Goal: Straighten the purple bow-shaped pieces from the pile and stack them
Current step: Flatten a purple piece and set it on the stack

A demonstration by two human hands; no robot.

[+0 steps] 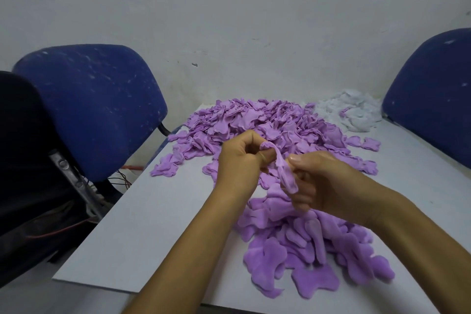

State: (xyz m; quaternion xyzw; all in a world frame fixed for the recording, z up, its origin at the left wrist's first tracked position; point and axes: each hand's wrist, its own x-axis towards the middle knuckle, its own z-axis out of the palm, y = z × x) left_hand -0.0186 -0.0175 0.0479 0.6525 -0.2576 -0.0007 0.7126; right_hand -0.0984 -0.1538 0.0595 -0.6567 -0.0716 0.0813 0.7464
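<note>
Two bare forearms reach in from the bottom edge over a white table (142, 224), where a person works a single purple bow-shaped piece (281, 166) between both hands. At far left, a dark bag (28, 160) with a metal bar and red wires sits beside a blue chair (91, 104) pushed against the pale wall. The left hand (240, 158) has its fingers curled around the upper end of the piece, which loops over them. The right hand (321, 181) pinches the lower end between thumb and curled fingers, so the piece hangs stretched and twisted just above the tabletop. Below the hands lies a loose near heap of purple pieces (313, 247), overlapping and spread toward the table's front edge. Behind the hands, a large purple pile (257, 122) covers the far part of the table. To its right rests a smaller pile of white pieces (354, 112), touching the purple one. A second blue chair (433, 94) stands at far right.
</note>
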